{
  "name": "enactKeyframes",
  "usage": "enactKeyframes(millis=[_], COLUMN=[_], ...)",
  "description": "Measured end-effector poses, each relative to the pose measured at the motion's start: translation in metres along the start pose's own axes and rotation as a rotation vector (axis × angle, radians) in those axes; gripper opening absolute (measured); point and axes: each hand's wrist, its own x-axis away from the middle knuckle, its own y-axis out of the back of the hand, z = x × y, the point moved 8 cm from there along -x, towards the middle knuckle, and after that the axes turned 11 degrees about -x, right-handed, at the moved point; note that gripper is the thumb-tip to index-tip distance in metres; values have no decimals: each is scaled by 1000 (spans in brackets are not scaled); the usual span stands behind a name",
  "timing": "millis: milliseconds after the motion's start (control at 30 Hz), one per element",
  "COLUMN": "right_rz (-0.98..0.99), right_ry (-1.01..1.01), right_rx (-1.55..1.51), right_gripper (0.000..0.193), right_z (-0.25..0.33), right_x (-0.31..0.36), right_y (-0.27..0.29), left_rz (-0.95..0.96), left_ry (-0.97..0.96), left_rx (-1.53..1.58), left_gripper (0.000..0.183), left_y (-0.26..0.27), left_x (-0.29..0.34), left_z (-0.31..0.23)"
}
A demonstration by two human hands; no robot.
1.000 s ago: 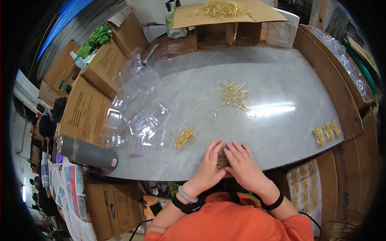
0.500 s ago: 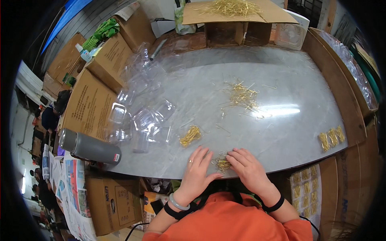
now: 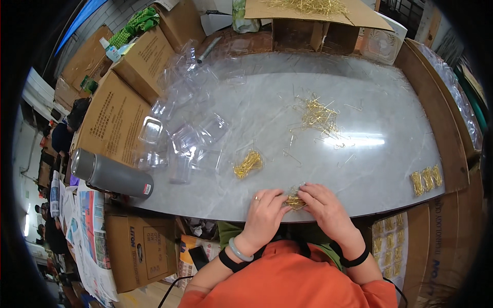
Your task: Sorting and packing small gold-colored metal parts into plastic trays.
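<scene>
At the table's near edge, a small bundle of gold wire hooks point(image 3: 295, 201) lies between my two hands. My left hand point(image 3: 266, 211) presses its bent fingers and thumb against the bundle's left side. From the right, my right hand point(image 3: 324, 206) holds the other side, fingers curled over it. Just beyond my left hand sits a gathered pile of gold hooks point(image 3: 248, 165). Farther off, a loose, tangled heap of gold hooks point(image 3: 319, 117) spreads over the grey table point(image 3: 257, 108), with single hooks scattered around it.
Clear plastic boxes point(image 3: 187, 138) cover the table's left part, beside a grey bottle point(image 3: 118, 174). Three small packs of hooks point(image 3: 426, 180) stand at the right edge. A cardboard stand point(image 3: 370, 19) bears more hooks at the back. Cardboard walls point(image 3: 436, 97) border the right side.
My left hand has moved right and its spread fingers have closed in on the bundle. My right fingers have curled round its other side. The whole view has shifted slightly.
</scene>
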Motion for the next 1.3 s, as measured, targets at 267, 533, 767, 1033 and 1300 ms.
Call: enactKeyframes(millis=[267, 533, 767, 1033, 1300], right_rz=[-267, -69, -83, -17, -276], right_ry=[-192, -49, -69, -162, -280], right_rx=[-121, 106, 68, -356, -303], right_gripper=[61, 67, 70, 72, 81], right_z=[3, 0, 13, -2, 15], right_x=[16, 13, -1, -4, 30], right_y=[18, 14, 7, 5, -8], left_rz=[129, 166, 128, 138, 147], left_ry=[-164, -216, -208, -245, -320], left_rx=[63, -39, 32, 27, -146], left_gripper=[68, 53, 42, 49, 58], left_y=[2, -22, -20, -21, -24], left_x=[-24, -14, -14, -12, -10], left_z=[-20, -15, -17, -15, -28])
